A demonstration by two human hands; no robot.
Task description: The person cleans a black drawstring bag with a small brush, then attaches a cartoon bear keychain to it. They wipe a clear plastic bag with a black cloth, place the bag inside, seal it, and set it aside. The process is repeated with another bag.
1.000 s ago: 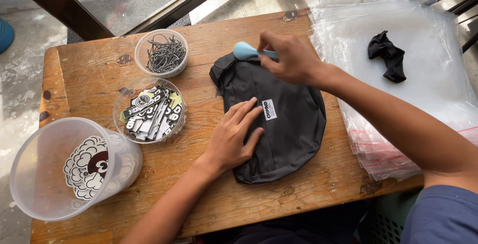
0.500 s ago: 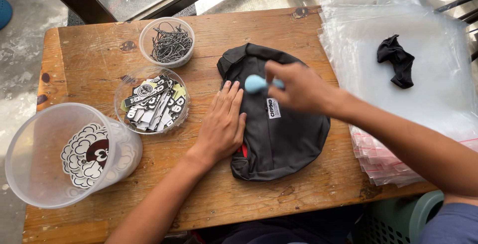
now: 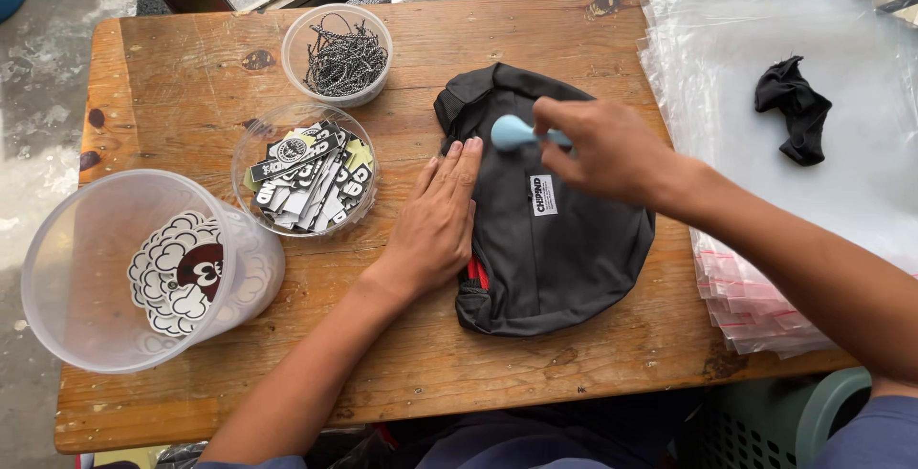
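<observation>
Pressing flat, fingers spread narrow, the left hand [image 3: 437,223] pins the dark pouch [image 3: 545,211] beneath it; just right, the right hand [image 3: 602,149] grips a light-blue tool [image 3: 513,131] over it

Wooden table [image 3: 172,87] bears tubs [image 3: 337,53], dark bag [image 3: 564,259], plastic sleeves [image 3: 765,77].

light-blue tool [image 3: 514,131] mostly hidden in right hand [image 3: 602,149], plastic bag stack [image 3: 765,67] cut off at right
</observation>
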